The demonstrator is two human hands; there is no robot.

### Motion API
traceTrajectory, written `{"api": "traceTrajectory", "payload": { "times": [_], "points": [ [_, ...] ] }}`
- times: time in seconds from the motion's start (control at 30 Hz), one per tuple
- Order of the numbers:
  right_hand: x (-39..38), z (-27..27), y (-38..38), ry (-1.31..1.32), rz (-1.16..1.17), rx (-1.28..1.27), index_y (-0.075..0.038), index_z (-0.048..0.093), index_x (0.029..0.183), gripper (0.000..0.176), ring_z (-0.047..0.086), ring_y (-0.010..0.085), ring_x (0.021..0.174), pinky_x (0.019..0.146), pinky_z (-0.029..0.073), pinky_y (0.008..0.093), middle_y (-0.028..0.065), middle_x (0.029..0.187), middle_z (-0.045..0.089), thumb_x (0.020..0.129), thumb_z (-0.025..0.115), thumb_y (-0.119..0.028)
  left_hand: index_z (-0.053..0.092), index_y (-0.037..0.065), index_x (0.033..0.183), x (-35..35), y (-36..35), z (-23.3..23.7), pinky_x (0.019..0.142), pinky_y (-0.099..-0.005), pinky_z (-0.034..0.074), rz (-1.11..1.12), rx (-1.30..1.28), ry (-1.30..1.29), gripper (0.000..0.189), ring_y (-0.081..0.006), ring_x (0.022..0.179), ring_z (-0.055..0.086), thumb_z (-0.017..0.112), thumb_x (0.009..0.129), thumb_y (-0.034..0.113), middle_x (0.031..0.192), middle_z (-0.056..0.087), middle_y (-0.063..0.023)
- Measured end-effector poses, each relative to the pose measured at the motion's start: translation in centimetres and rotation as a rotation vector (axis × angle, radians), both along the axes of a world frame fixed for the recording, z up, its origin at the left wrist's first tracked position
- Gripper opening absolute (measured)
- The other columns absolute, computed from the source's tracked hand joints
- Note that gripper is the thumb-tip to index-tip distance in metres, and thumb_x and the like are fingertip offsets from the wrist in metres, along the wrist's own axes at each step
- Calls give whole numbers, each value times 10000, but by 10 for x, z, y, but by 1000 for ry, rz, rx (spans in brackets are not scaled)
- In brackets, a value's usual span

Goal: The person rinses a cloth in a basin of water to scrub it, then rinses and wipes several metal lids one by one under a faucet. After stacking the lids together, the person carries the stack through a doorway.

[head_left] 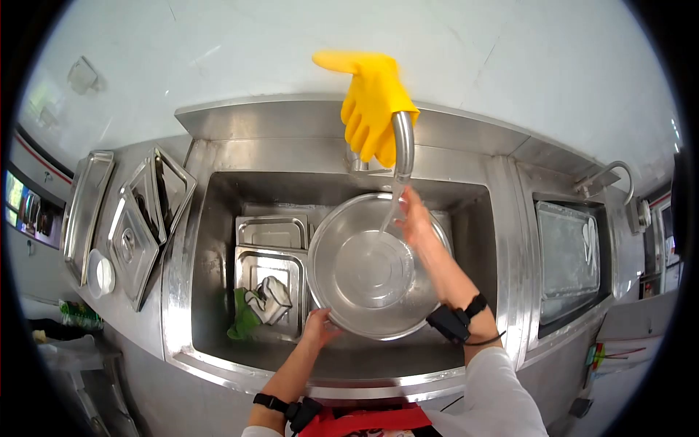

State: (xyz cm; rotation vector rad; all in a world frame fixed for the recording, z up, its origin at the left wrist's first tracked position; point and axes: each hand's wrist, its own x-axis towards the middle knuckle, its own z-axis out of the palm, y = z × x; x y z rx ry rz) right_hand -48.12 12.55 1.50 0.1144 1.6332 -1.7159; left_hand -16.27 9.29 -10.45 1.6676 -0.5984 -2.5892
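Observation:
A large round steel bowl point(342, 291) sits in the sink basin point(408, 357), with some water in its bottom. My left hand point(319, 329) grips the bowl's near-left rim. My right hand point(415, 217) is over the bowl's far side, fingers apart beside the water stream point(389, 213) that runs from the steel faucet point(404, 146). Nothing shows in that hand. A yellow rubber glove point(375, 102) hangs over the faucet's bend. Left of the bowl, a rectangular steel pan point(255, 266) holds a grey-white cloth point(275, 300) and a green cloth point(244, 317).
Another steel pan point(273, 231) lies behind in the basin. On the left counter are several steel lids point(131, 247), a long pan point(87, 204) and a white bowl point(100, 274). A smaller sink at right contains a rectangular tray point(568, 251), with a second faucet point(611, 171) above.

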Motion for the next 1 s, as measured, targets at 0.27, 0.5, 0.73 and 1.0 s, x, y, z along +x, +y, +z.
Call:
{"api": "traceTrajectory", "payload": {
  "times": [0.27, 0.5, 0.73, 1.0],
  "points": [
    [41, 4, -33, -276, -138, -133, -77, 471, 1046, 212, 451, 168, 910, 726, 412, 362, 52, 960, 460, 845, 487, -144, 275, 66, 1181, -19, 28, 31, 832, -608, 362, 41, -84, -46, 550, -349, 1085, 370, 603, 757, 191, 1161, 353, -161],
    [29, 51, -34, -263, -89, -347, -74, 532, 874, 72, 416, 106, 486, 427, 352, 226, 5, 621, 433, 843, 492, -125, 252, 88, 1258, -40, 29, 88, 831, -584, 383, 148, -253, 75, 584, -340, 1101, 334, 559, 773, 197, 1180, 300, -138],
    [37, 72, 48, 11, 380, -183, -96, 443, 1174, 349, 489, 139, 930, 745, 414, 326, 61, 1098, 512, 858, 484, -236, 460, 6, 1093, -141, -9, 165, 879, -434, 414, 184, -387, 432, 333, -263, 1030, 433, 536, 824, 188, 1069, 434, -122],
    [66, 29, 190, 36, 460, 114, -97, 467, 1165, 346, 433, 159, 1081, 859, 392, 338, 33, 1163, 475, 837, 530, -189, 541, 16, 891, -252, -41, 167, 675, -335, 470, 188, -308, 592, 224, -179, 702, 537, 512, 855, 235, 727, 534, -56]
  ]
}}
